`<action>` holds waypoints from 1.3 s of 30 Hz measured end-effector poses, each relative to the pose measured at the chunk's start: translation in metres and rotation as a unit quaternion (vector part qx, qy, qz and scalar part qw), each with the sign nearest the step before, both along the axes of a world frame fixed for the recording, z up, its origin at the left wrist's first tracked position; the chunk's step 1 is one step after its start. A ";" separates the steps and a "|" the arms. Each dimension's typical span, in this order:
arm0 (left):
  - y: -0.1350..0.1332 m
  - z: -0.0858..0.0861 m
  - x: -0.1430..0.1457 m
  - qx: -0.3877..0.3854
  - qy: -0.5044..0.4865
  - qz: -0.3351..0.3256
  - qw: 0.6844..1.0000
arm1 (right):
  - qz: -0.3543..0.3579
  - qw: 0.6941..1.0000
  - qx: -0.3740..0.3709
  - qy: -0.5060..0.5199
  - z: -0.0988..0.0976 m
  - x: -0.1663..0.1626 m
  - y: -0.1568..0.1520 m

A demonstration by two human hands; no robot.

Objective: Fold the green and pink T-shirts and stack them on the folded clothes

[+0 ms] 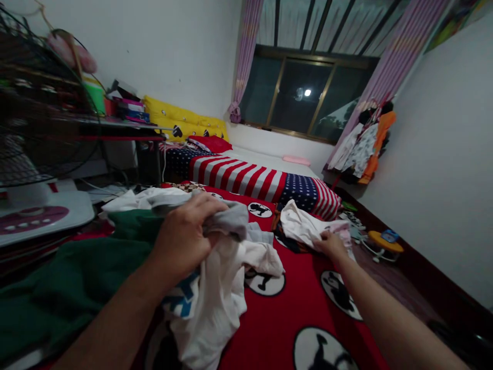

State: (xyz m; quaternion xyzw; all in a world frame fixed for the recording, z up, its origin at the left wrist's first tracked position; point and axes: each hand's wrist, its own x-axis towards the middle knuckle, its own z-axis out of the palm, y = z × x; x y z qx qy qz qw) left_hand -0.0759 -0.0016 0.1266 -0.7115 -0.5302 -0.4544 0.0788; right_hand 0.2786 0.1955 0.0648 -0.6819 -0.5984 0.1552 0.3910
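Note:
My left hand (188, 231) is closed around a bunched grey garment (231, 218) above a heap of clothes. Beneath it hangs a white garment (219, 298) with blue print at its left side. A dark green garment (88, 277) spreads out to the left of that heap. On the right, my right hand (331, 244) pinches the near edge of a white cloth garment (298, 223), which lies partly over a dark and brown piece of clothing (287, 241). Both heaps lie on a red bedspread (277, 313) with round black-and-white figures.
A fan (34, 205) stands close on the left, before a cluttered desk (127, 123). Beyond is a bed with a stars-and-stripes cover (246, 177) and a yellow cushion (185, 118). Clothes (365, 144) hang by the window; a yellow stool (385, 241) stands on the floor at right.

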 end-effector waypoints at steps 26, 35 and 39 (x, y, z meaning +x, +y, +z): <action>0.048 0.122 -0.049 0.130 0.055 0.139 0.980 | 0.119 0.904 -0.022 0.409 -0.082 -0.104 -0.189; 0.047 0.112 -0.068 0.007 0.131 0.257 0.958 | 0.154 0.899 -0.056 0.406 -0.088 -0.107 -0.180; 0.052 0.007 -0.075 -0.195 0.189 0.210 0.939 | 0.169 0.910 -0.055 0.374 -0.097 -0.107 -0.177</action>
